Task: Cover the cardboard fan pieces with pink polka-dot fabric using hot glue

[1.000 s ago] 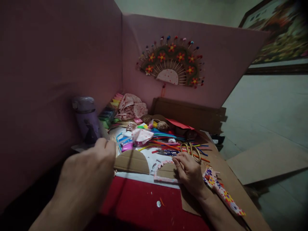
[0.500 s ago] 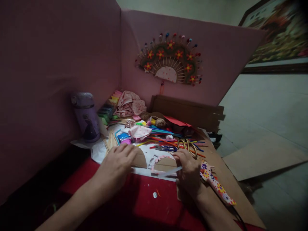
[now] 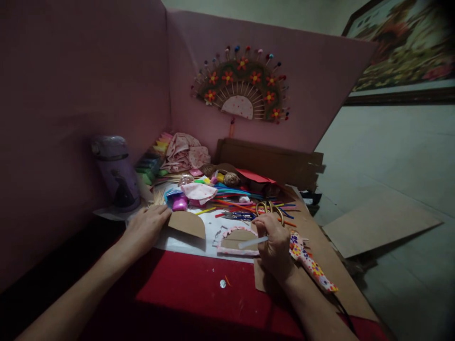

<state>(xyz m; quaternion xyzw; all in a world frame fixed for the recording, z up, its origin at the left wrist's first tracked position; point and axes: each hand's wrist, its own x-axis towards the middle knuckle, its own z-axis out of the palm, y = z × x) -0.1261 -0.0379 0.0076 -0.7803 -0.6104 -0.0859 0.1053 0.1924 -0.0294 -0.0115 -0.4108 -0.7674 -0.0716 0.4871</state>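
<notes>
My left hand (image 3: 147, 227) has its fingers closed on the left end of a plain cardboard half-circle (image 3: 186, 225), which is tilted up off the white paper. My right hand (image 3: 273, 241) is closed around a translucent white glue stick (image 3: 253, 243) whose end points left. Beneath that stick lies a second cardboard half-circle (image 3: 232, 239), edged with gathered pink-and-white cloth. Just beyond the right hand are gold-handled scissors (image 3: 270, 209) and blue-handled pliers (image 3: 241, 216). To its right rests a glue gun (image 3: 313, 265) wrapped in flower-patterned covering, with a dark cord.
A purple bottle (image 3: 119, 175) stands at the left. Pink spotted cloth (image 3: 188, 154), coloured pipe cleaners (image 3: 234, 192), twine balls (image 3: 232, 179) and thin sticks pile up behind. A decorated fan (image 3: 245, 87) hangs on the pink panel. Red cloth (image 3: 185, 284) covers the front; cardboard (image 3: 341, 289) lies right.
My left hand has moved left and lifted the plain cardboard half-circle, which now shows more fully. The right hand still holds the glue stick. The whole view has shifted slightly.
</notes>
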